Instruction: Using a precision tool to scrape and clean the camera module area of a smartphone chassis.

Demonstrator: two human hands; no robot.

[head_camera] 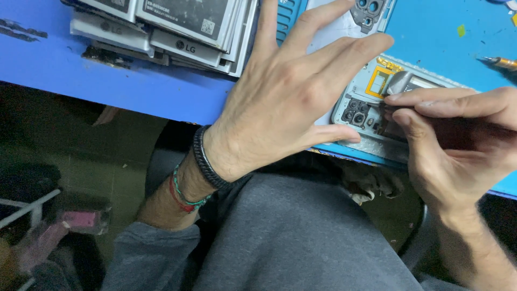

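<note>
An opened phone (pixel 360 110) lies on the blue table (pixel 161 89), its camera modules and inner parts showing. My left hand (pixel 285 91) rests on its left side with fingers spread, thumb along the phone's near edge. My right hand (pixel 452 140) pinches a thin dark tool (pixel 389 105) between thumb and forefinger, its tip at the phone's inner parts near a silver shield (pixel 401 82). Black and red-green bracelets circle my left wrist.
A stack of flat white and grey phone batteries (pixel 167 29) sits at the table's far left. A light phone back cover (pixel 355 13) lies beyond my left hand. A yellow-tipped tool (pixel 498 62) lies at the right. My grey-clad knee (pixel 291 237) is below the table edge.
</note>
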